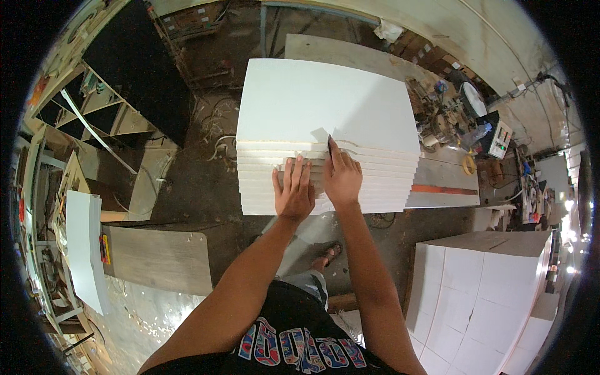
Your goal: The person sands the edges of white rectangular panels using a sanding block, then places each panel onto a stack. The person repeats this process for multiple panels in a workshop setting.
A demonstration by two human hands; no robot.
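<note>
A fanned stack of white panels (325, 100) lies in front of me, its near edges stepped like stairs. Flat across those edges rests my left hand (295, 189), its fingers stretched out and a little apart, holding nothing. Beside it, my right hand (343, 180) is closed around a slim dark tool (330, 143), index finger extended along it. The tool's tip meets the top panel near its front edge; its exact kind is too small to tell. A small greyish patch shows on the panel by the tip, perhaps a shadow.
Under the stack is a worktable (440, 178) with machine parts (437, 119) and a control box (500, 139) at its right. White boxed stacks (472, 300) stand at lower right. A grey board (159, 256) and white panels (84, 250) are at left, near dark shelving (134, 69).
</note>
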